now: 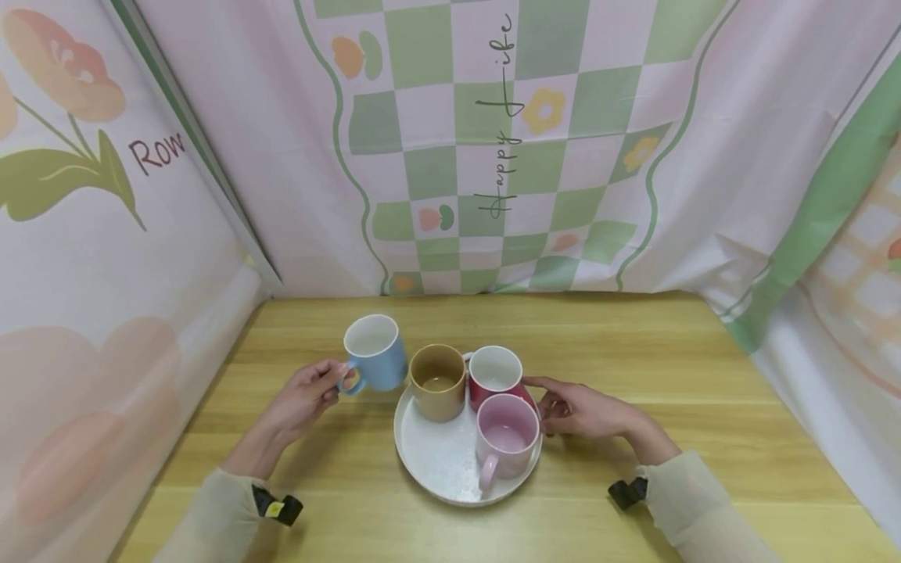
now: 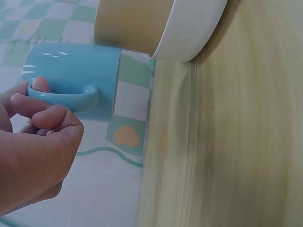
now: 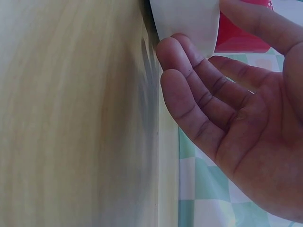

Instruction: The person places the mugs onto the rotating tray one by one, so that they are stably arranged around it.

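Note:
By its handle, my left hand (image 1: pixel 307 397) grips a light blue mug (image 1: pixel 385 361) with a white inside. The left wrist view shows the mug (image 2: pixel 71 71) raised above the table, left of the round white tray (image 1: pixel 439 469). On that tray stand a tan mug (image 1: pixel 438 403), a red mug (image 1: pixel 479 393) with a white inside and a pink mug (image 1: pixel 505 461). My right hand (image 1: pixel 587 410) is at the tray's right rim beside the red and pink mugs, fingers loosely bent. Whether its fingertips touch the rim (image 3: pixel 187 23) or a mug, I cannot tell.
Under the tray is a wooden table (image 1: pixel 338 516). A checkered curtain (image 1: pixel 486 156) hangs along its back edge. Patterned cloth walls (image 1: pixel 105 274) stand at the left and right sides.

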Tool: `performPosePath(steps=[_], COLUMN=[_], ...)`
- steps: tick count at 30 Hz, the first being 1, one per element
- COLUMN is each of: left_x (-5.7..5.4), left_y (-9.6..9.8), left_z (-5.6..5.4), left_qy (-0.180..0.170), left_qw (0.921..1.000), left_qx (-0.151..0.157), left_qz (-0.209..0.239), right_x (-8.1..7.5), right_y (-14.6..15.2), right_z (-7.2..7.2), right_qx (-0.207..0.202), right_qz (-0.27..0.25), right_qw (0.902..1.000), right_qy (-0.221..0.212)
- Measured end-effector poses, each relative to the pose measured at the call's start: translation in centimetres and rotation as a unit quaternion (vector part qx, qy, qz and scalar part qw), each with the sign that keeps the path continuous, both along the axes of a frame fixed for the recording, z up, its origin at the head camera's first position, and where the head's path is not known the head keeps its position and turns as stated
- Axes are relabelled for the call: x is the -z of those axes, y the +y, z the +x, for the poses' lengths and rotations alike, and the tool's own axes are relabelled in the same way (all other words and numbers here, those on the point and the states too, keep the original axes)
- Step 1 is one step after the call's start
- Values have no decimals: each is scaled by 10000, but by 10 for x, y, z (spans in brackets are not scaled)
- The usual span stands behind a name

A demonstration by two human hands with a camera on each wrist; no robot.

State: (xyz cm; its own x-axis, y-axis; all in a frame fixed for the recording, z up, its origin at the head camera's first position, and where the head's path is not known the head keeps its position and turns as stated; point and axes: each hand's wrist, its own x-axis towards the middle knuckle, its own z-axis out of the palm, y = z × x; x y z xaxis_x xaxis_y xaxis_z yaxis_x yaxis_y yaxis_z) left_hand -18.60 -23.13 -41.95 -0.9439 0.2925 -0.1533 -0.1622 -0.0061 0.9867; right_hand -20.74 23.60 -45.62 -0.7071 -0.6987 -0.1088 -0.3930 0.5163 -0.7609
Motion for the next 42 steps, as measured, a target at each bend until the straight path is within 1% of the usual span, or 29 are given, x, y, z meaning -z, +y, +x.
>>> performPosePath(steps=[5,10,17,21,25,29,34,36,42], left_x=[0,1,1,1,1,0,0,0,0], left_y=[-5,-10,-15,-17,-19,-18,-14,-12,-6], left_z=[6,13,26,34,39,45,50,51,52], left_qy=[18,123,143,221,214,172,330,374,302], left_qw=[10000,9995,9991,9985,9979,9973,9950,9941,9930], left_qx=[50,237,350,461,566,676,872,936,1083], left_qz=[59,138,203,203,216,222,351,388,353], right_x=[-2,-3,-2,-2,-2,-3,-4,-5,-8], right_y=[-1,-1,-2,-2,-1,-1,-1,-1,-2], right_z=[0,0,0,-1,0,1,2,2,3], right_qx=[10,-19,-19,19,10,13,31,16,34], right_qz=[-6,-55,-49,-6,8,28,41,18,3], right_qw=[10000,10000,10000,10000,10000,10000,10000,10000,10000], right_qy=[-14,-52,-62,-90,-44,-5,7,2,-50])
